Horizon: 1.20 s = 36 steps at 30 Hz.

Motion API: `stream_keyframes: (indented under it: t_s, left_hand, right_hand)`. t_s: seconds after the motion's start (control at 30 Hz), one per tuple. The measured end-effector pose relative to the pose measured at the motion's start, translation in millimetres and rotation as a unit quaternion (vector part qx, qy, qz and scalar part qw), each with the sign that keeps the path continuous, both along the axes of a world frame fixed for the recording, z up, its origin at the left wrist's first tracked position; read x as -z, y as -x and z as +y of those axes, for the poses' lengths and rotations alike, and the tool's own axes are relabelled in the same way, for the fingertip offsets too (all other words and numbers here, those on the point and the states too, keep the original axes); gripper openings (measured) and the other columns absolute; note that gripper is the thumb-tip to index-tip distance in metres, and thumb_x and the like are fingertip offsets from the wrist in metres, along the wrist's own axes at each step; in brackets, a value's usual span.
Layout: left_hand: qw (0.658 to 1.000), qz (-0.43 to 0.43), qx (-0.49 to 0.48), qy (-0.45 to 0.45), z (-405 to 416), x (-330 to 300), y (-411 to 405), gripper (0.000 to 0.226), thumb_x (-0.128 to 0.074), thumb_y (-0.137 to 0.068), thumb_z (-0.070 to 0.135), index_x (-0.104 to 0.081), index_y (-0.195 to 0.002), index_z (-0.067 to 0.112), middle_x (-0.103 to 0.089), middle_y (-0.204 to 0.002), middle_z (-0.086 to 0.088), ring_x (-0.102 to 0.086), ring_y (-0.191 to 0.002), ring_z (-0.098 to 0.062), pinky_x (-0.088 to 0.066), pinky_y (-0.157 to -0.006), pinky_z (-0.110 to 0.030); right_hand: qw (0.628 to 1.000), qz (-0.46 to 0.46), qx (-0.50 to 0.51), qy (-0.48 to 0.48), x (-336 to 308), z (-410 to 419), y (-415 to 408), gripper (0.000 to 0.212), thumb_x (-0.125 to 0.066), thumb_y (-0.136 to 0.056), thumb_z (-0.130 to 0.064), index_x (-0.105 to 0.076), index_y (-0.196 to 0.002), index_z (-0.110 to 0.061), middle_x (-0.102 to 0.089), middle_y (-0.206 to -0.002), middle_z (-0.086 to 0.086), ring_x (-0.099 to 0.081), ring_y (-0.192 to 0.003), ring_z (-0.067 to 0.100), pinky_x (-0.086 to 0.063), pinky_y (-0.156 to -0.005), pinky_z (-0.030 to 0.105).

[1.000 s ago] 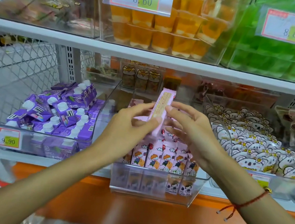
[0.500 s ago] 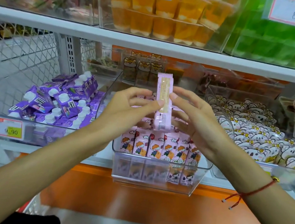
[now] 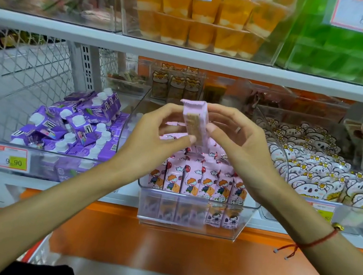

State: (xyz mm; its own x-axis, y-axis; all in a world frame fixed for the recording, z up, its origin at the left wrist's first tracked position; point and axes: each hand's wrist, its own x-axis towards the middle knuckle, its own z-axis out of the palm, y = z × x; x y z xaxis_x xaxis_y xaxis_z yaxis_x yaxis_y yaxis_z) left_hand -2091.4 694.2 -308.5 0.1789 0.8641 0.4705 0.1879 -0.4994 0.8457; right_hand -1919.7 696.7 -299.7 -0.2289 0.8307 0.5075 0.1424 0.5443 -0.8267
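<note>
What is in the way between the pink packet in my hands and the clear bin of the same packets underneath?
Nothing visible. The left hand and right hand pinch the pink packet upright right above the clear bin. The standing packets fill its front row; any free gap behind them is hidden by the hands.

A slim pink packet (image 3: 195, 123) of glossy plastic film is pinched between the left hand (image 3: 152, 138) and the right hand (image 3: 242, 146). Below them a clear rectangular bin (image 3: 186, 225) of hard, shiny plastic is seen. Left of the left hand, purple cartons (image 3: 80, 123) of coated glossy card are capped in matt white plastic. A red cord (image 3: 317, 241) of woven thread is worn behind the right hand.
</note>
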Motion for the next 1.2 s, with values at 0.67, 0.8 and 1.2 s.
stream_keyframes:
  t_s: [0.67, 0.8, 1.2]
  left_hand:
    - [0.995, 0.045, -0.022, -0.089, 0, -5, 9, 0.044, -0.071, -0.081, -0.001, -0.059, -0.113, 0.026, -0.065, -0.106, 0.012, -0.065, -0.099, -0.004, -0.049, -0.083, -0.011]
    - [0.991, 0.052, -0.051, -0.115, 9, -10, 20, 0.039, -0.075, -0.080, 0.010, -0.062, -0.107, 0.034, -0.068, -0.089, 0.020, -0.066, -0.086, -0.001, -0.052, -0.078, -0.012]
    - [0.973, 0.147, -0.176, -0.029, 82, -3, 29, 0.022, -0.060, -0.092, 0.014, -0.054, -0.109, 0.002, -0.062, -0.106, -0.014, -0.058, -0.102, -0.025, -0.044, -0.093, -0.039]
  right_hand:
    - [0.925, 0.241, 0.066, 0.286, 0, 17, -7, 0.019, -0.061, -0.091, -0.030, -0.072, -0.093, -0.015, -0.075, -0.087, 0.000, -0.067, -0.072, 0.007, -0.052, -0.059, 0.012]
    - [0.948, 0.195, 0.063, 0.242, 2, 20, -7, 0.022, -0.059, -0.092, -0.034, -0.071, -0.098, -0.016, -0.074, -0.091, -0.002, -0.068, -0.074, 0.006, -0.050, -0.059, 0.012]
    - [0.864, -0.485, 0.133, 0.016, 20, 119, 24, 0.040, -0.043, -0.094, -0.012, -0.053, -0.132, -0.015, -0.062, -0.117, 0.011, -0.056, -0.112, 0.031, -0.048, -0.093, 0.036]
